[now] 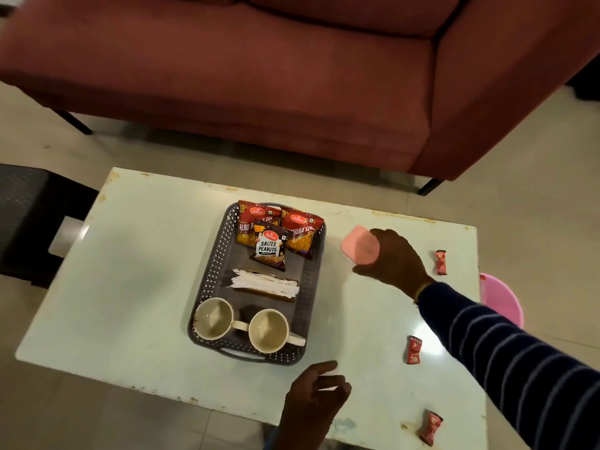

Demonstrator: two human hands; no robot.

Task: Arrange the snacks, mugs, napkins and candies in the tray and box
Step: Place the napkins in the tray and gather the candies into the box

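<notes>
A dark perforated tray (207, 277) sits mid-table. It holds three snack packets (269, 243) at the far end, white napkins (269, 284) in the middle and two cream mugs (240, 324) at the near end. My right hand (394, 259) grips a small pink box (358, 245) just right of the tray. Three red wrapped candies lie on the table to the right: one far (440, 262), one middle (413, 349), one near the front edge (430, 427). My left hand (316, 393) hovers at the front edge with fingers loosely curled, holding nothing.
The white table (130, 287) has worn edges. A maroon sofa (259, 76) stands behind it. A dark stool (29, 216) is at the left and a pink bucket (501, 300) on the floor at the right.
</notes>
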